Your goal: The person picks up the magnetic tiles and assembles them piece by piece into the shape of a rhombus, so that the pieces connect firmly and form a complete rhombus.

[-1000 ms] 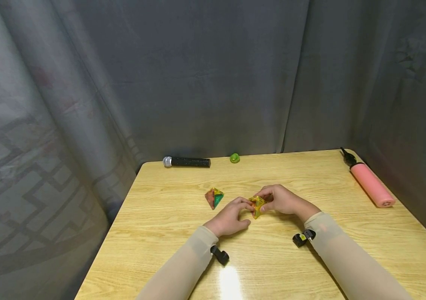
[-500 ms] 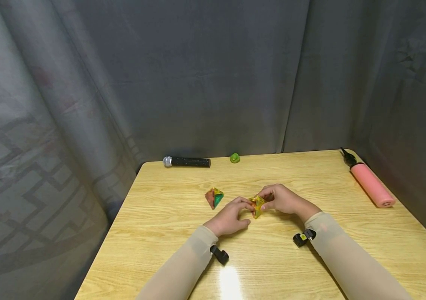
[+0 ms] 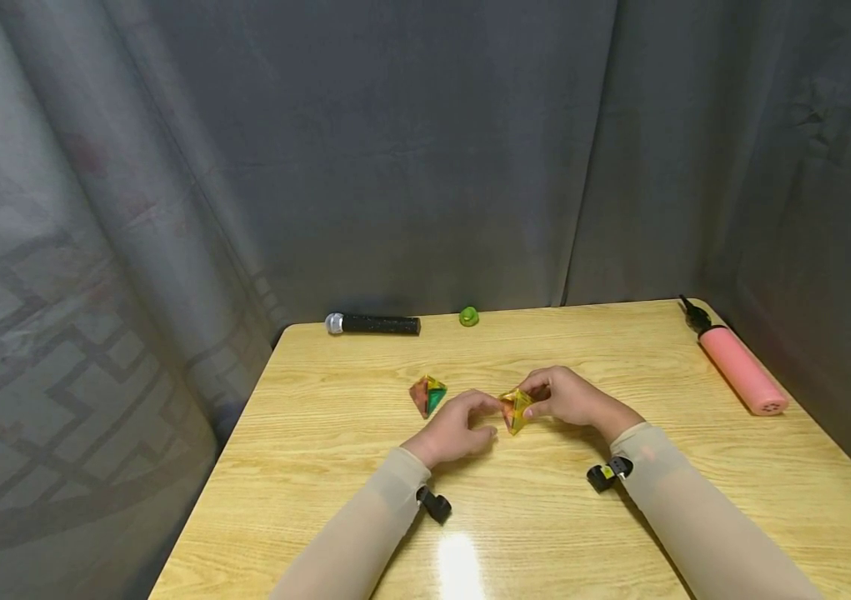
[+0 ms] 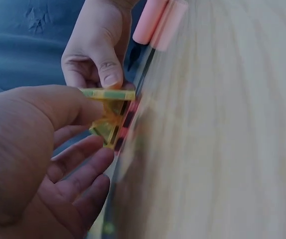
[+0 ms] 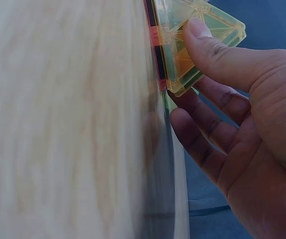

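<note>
A small pyramid of translucent yellow and red magnetic tiles (image 3: 515, 412) stands on the wooden table between both hands. My right hand (image 3: 571, 397) pinches its right side, the thumb on a yellow tile (image 5: 225, 25) in the right wrist view. Just left of the pyramid is my left hand (image 3: 455, 429), its fingers loosely bent and the index fingertip at the pyramid's left edge. Whether that fingertip touches is hard to tell. In the left wrist view, the pyramid (image 4: 114, 117) is partly covered by the left hand. A second tile pyramid (image 3: 428, 395), red, yellow and green, sits further left.
At the back left of the table (image 3: 305, 500) lies a black microphone (image 3: 380, 325) with a silver head. A small green object (image 3: 468, 317) is near the back edge. Along the right edge rests a pink hand pump (image 3: 743, 371) with a black nozzle. Grey curtains (image 3: 425, 150) hang behind.
My left hand has drawn back slightly to the left, its fingers coming off the pyramid's face to its edge. The right hand keeps its pinch, and the pyramid has shifted very slightly.
</note>
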`<control>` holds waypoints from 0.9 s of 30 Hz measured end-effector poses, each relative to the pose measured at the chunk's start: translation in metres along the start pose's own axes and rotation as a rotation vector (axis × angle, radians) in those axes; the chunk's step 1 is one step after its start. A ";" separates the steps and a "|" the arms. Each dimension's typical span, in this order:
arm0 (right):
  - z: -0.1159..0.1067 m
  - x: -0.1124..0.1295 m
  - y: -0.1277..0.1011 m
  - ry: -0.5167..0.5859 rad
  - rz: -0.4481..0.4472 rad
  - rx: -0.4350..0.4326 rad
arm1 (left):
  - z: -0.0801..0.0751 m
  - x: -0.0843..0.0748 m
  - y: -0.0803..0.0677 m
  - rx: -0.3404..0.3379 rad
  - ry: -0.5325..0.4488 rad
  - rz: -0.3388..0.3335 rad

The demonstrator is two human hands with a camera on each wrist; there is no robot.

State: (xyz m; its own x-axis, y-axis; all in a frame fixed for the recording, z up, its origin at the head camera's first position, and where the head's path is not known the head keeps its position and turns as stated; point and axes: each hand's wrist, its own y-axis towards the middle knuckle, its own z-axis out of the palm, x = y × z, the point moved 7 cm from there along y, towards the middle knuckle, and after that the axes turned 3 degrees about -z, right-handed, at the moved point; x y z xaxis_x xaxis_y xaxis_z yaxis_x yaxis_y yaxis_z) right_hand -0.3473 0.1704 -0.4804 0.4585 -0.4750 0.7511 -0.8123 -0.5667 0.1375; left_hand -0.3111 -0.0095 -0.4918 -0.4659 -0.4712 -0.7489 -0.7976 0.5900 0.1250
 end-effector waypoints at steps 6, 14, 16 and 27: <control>-0.004 -0.005 -0.001 -0.007 0.029 -0.019 | -0.012 -0.006 0.000 -0.040 0.016 -0.008; -0.009 -0.012 -0.003 -0.025 0.087 -0.040 | -0.039 -0.016 -0.002 -0.134 0.048 0.025; -0.011 -0.013 -0.004 -0.034 0.108 -0.048 | -0.048 -0.015 -0.002 -0.170 0.036 0.026; -0.020 -0.017 -0.008 -0.037 0.155 -0.074 | -0.102 0.003 -0.010 -0.349 -0.016 0.039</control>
State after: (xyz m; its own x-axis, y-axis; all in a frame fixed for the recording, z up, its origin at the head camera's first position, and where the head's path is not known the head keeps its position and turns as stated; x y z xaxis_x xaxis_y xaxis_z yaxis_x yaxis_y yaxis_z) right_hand -0.3557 0.1961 -0.4814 0.3378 -0.5779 0.7429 -0.8978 -0.4347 0.0701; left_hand -0.3434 -0.0841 -0.4294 -0.4946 -0.4409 -0.7490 -0.8636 0.3462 0.3665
